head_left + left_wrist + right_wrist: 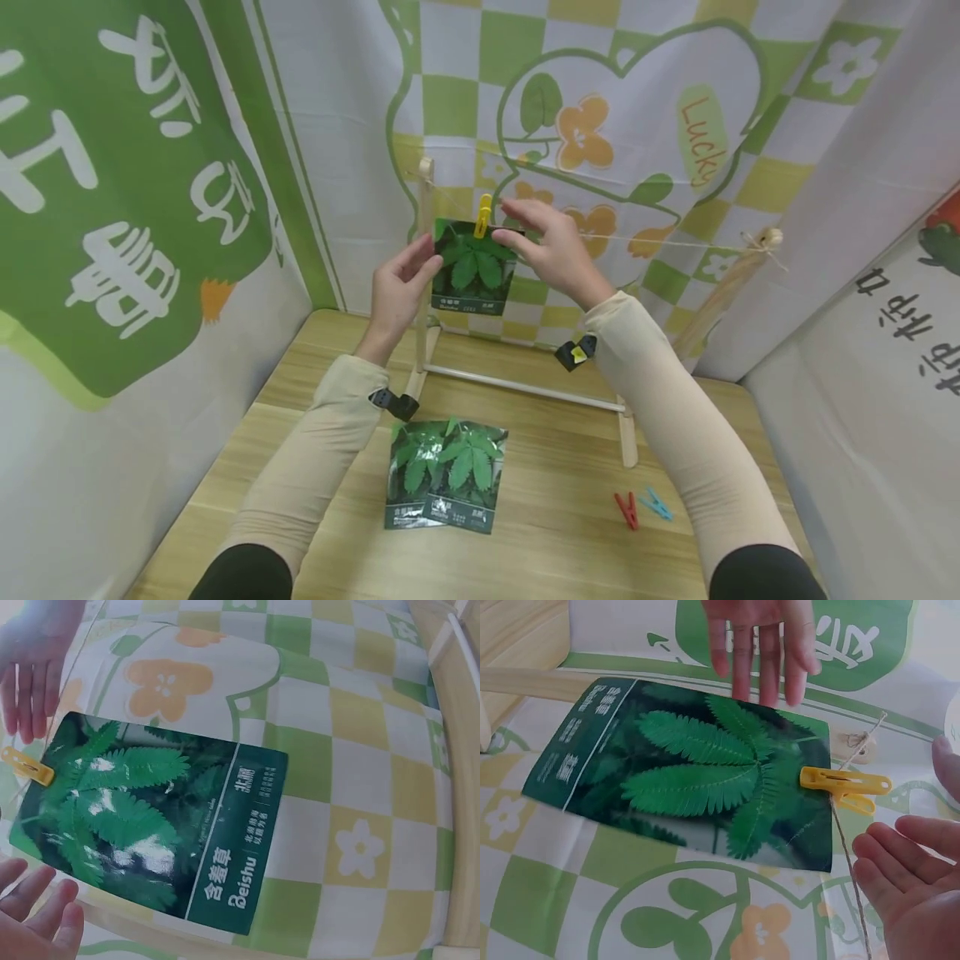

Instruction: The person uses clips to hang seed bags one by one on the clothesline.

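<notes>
A seed packet (474,279) with a green-leaf picture hangs from a thin string, held at its top edge by a yellow clothespin (483,217). The right wrist view shows the clothespin (844,782) clamped over both packet and string. Beside the packet's left edge is my left hand (401,287), fingers extended and relaxed. My right hand (551,246) is at the upper right corner near the clothespin, its fingers loosely spread. In the left wrist view neither the left hand (37,919) nor the right hand (34,671) grips the packet (150,825).
The string (660,242) runs between posts of a wooden rack (423,275) standing on a wood-grain table (555,550). Two overlapping seed packets (468,475) lie at the front. A red clothespin (626,510) and a blue clothespin (656,503) lie right. Printed curtains (360,125) enclose the table.
</notes>
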### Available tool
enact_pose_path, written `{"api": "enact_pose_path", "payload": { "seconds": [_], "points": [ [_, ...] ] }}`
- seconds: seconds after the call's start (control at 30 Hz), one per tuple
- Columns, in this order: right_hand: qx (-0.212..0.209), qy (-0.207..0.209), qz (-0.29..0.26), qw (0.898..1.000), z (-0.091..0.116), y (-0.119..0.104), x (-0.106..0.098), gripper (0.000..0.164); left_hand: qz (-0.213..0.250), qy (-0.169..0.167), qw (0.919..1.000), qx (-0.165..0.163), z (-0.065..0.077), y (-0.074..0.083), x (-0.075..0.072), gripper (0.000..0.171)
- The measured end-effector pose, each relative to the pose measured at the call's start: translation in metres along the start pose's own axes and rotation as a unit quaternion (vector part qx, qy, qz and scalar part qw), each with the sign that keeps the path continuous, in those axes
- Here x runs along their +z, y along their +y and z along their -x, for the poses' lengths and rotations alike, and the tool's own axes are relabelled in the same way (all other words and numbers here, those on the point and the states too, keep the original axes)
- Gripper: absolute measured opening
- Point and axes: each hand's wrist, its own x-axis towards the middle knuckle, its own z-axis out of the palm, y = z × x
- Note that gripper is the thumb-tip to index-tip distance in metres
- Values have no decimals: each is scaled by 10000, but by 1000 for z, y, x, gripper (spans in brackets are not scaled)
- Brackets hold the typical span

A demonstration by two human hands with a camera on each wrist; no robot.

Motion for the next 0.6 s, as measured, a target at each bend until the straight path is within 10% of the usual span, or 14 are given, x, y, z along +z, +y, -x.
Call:
{"api": "enact_pose_path", "payload": {
  "seconds": [0.6],
  "points": [
    [-448, 469, -203, 9977, 30, 15, 2, 54, -86, -50, 9999, 131, 19, 6, -6, 47]
  ]
}}
